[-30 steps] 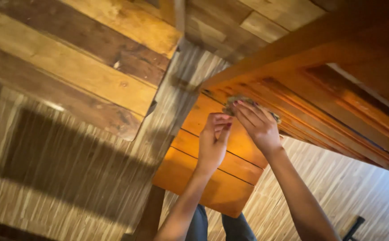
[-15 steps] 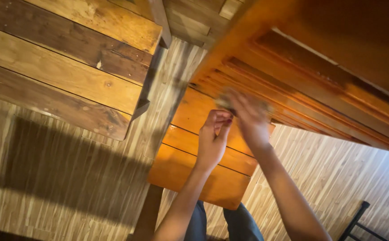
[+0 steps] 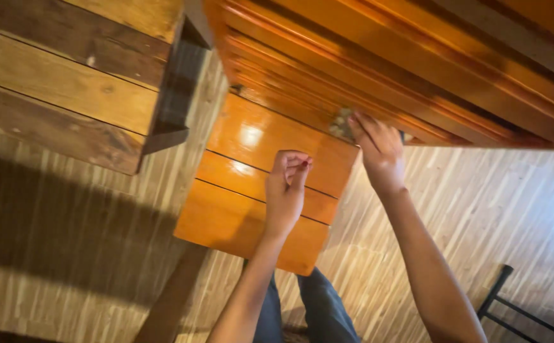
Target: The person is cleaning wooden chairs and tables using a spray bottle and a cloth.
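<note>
small dull grey-brown lump (image 3: 341,122) pinned against glossy orange grooved wooden moulding (image 3: 378,76) by right hand (image 3: 382,155).
fingers flat over lump, pressing rather than pinching; left hand (image 3: 287,190) loosely fisted, empty, above orange lacquered plank stool (image 3: 245,190); bamboo-strip floor (image 3: 67,254) beneath.

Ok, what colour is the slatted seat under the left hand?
Glossy orange-brown wood, seat below the left hand; head view shows it best.
</note>
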